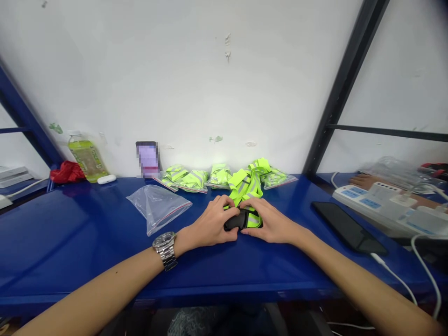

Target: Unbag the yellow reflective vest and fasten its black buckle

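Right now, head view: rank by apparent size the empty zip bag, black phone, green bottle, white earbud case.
1. empty zip bag
2. black phone, close to the bag; it lies nearer the camera, so this rank is unsure
3. green bottle, farther back
4. white earbud case, clearly smallest

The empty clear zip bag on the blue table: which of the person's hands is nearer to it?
Left. The left hand lies just right of the zip bag, gripping the black buckle; the right hand grips the buckle's far side.
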{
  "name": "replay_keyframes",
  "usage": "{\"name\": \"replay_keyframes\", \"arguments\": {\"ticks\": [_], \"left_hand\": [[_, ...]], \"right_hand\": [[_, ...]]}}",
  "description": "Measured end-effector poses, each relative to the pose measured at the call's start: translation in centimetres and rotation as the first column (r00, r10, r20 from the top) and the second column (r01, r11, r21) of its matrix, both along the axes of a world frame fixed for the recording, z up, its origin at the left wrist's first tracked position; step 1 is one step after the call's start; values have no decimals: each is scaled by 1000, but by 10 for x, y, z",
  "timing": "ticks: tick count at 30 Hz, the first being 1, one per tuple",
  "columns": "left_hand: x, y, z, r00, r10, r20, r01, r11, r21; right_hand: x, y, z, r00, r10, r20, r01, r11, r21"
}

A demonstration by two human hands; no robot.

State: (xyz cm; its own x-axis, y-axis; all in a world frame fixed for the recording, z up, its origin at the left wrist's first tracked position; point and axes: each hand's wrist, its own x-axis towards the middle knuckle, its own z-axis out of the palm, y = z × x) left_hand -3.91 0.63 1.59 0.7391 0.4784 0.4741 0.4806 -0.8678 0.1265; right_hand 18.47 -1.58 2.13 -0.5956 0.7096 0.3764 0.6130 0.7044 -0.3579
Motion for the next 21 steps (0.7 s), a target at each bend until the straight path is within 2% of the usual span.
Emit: {"name": "replay_keyframes", "arguments": {"ticks": [3, 7, 13, 21], "left_hand": [[1, -2, 0, 999, -35, 40, 36, 999, -11], [-1, -5, 2, 995, -62, 76, 70, 992, -103], [-7, -5, 3, 997, -65, 51, 73, 979, -192], [-13, -5, 2, 1000, -9, 24, 13, 986, -165]], "right_hand": [[-3, -2, 2, 1000, 13, -8, -13, 1000, -14], [-6, -4, 4, 999, 30, -18, -31, 999, -36], [-7, -2, 2, 999, 16, -32, -18, 997, -74], [0, -1, 0, 998, -1, -66, -2, 999, -35]]}}
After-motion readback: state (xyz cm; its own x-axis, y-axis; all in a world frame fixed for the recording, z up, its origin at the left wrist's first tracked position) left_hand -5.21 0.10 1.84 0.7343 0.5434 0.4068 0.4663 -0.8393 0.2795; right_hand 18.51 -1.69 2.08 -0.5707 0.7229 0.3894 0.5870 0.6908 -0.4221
